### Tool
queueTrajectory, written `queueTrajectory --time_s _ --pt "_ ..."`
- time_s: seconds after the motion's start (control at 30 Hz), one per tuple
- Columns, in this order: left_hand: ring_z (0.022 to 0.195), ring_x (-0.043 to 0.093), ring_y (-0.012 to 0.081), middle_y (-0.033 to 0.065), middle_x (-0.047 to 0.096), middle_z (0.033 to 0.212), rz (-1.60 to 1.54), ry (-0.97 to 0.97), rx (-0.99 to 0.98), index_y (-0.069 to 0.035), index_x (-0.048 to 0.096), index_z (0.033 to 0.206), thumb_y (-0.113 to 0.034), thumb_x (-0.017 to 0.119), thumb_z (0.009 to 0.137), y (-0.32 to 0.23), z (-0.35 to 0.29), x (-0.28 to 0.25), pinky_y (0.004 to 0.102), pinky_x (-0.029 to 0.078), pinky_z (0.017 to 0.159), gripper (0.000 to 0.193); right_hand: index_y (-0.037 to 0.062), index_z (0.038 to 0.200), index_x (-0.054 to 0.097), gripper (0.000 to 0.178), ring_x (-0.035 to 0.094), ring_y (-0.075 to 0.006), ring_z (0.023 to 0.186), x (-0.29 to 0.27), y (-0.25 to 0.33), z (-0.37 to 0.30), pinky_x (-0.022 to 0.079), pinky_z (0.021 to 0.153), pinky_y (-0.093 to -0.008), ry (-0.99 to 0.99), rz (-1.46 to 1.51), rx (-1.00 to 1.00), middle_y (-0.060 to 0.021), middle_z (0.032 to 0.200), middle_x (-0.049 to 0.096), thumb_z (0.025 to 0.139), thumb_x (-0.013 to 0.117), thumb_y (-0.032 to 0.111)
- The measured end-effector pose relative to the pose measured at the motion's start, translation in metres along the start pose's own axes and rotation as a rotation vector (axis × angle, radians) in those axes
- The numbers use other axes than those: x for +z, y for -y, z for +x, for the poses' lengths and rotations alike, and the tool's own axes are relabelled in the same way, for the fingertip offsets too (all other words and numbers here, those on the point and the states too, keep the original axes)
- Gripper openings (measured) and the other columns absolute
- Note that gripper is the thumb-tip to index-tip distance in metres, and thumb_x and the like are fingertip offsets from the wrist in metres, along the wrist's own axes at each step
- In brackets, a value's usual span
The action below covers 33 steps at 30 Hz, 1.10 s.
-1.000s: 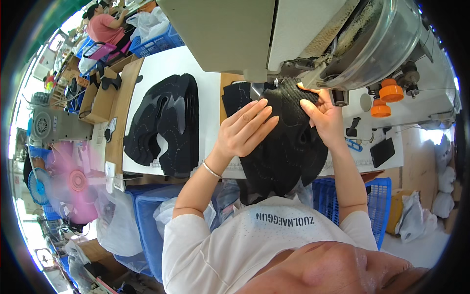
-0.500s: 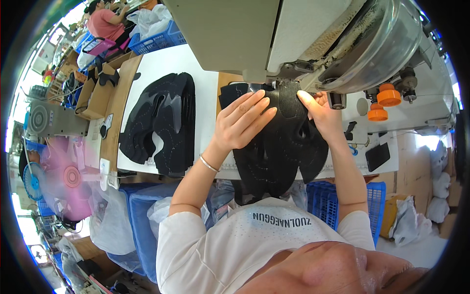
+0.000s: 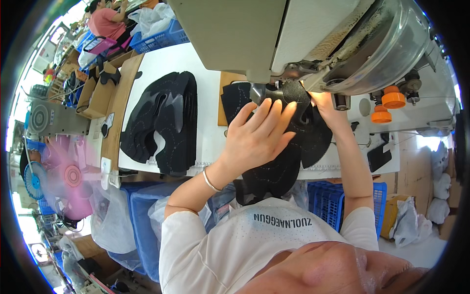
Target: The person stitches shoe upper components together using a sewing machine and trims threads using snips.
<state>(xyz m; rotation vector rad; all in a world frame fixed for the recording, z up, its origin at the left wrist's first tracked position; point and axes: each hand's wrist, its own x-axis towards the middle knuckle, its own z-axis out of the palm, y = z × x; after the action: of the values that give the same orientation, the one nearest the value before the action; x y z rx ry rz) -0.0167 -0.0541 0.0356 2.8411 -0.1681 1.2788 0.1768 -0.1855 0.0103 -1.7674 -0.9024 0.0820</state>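
A black shoe upper (image 3: 274,174) with a mesh patch and stitch lines lies under the sewing machine (image 3: 230,36), its lower end hanging over the table's near edge. My left hand (image 3: 262,132) rests flat on it, open, fingers stretched toward the needle area. My right hand (image 3: 327,109) is at the upper's right edge beside the mesh, its fingers bent onto the edge; the machine head partly hides them. The needle and the stitching spot are mostly covered by the machine. A stack of similar black uppers (image 3: 169,122) lies on the table to the left.
The white table (image 3: 208,122) has a wooden strip on its left edge. A dark phone-like object (image 3: 379,157) lies at right, below orange knobs (image 3: 393,97). Blue crates (image 3: 325,198) stand under the table. A pink fan (image 3: 72,175) spins at far left. Another person (image 3: 105,23) sits at upper left.
My left hand has moved right and nearer to me over the upper, fingers spreading. My right hand has slid slightly right, further behind the machine head. The upper has turned and shifted a little right.
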Motion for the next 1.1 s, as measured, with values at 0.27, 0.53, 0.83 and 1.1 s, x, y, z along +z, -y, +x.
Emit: queueTrajectory --time_s 0.27,0.53,0.83,1.1 --pt "0.104 0.058 0.0241 0.0083 0.061 0.106 0.153 0.025 -0.005 -0.017 0.069 0.118 -0.048 0.064 0.083 -0.002 0.000 0.009 0.0366 0.045 0.088 0.047 0.0002 0.085 0.062 0.012 0.059 -0.0209 0.074 -0.001 -0.001 0.005 0.046 0.068 -0.0331 0.072 -0.024 0.082 -0.0094 0.080 0.063 0.076 0.067 0.005" --pt "0.117 0.056 0.0300 0.0113 0.059 0.115 0.056 0.053 -0.072 -0.015 0.070 0.115 -0.034 0.070 0.079 0.001 0.006 0.003 0.0429 0.043 0.101 0.040 -0.0002 0.095 0.060 0.020 0.060 -0.0299 0.083 -0.003 -0.002 0.002 0.046 0.076 -0.0387 0.047 -0.115 0.030 -0.0143 0.091 0.062 0.078 0.067 0.007" --pt "0.119 0.054 0.0297 0.0095 0.059 0.117 0.025 0.059 -0.085 -0.014 0.070 0.114 -0.025 0.072 0.077 0.006 0.006 -0.001 0.0453 0.041 0.103 0.038 0.0018 0.093 0.054 0.013 0.058 -0.0112 0.068 0.005 0.012 -0.011 0.046 0.057 -0.0257 0.033 0.315 0.107 -0.0050 0.080 0.059 0.085 0.063 0.001" --pt "0.114 0.057 0.0266 0.0054 0.062 0.116 0.066 0.053 -0.053 -0.014 0.069 0.113 -0.020 0.072 0.075 0.012 0.007 -0.006 0.0421 0.041 0.100 0.038 0.0016 0.089 0.055 0.011 0.053 -0.0099 0.053 0.013 0.034 -0.022 0.042 0.050 -0.0243 -0.068 0.336 0.120 -0.0039 0.068 0.058 0.086 0.066 0.002"
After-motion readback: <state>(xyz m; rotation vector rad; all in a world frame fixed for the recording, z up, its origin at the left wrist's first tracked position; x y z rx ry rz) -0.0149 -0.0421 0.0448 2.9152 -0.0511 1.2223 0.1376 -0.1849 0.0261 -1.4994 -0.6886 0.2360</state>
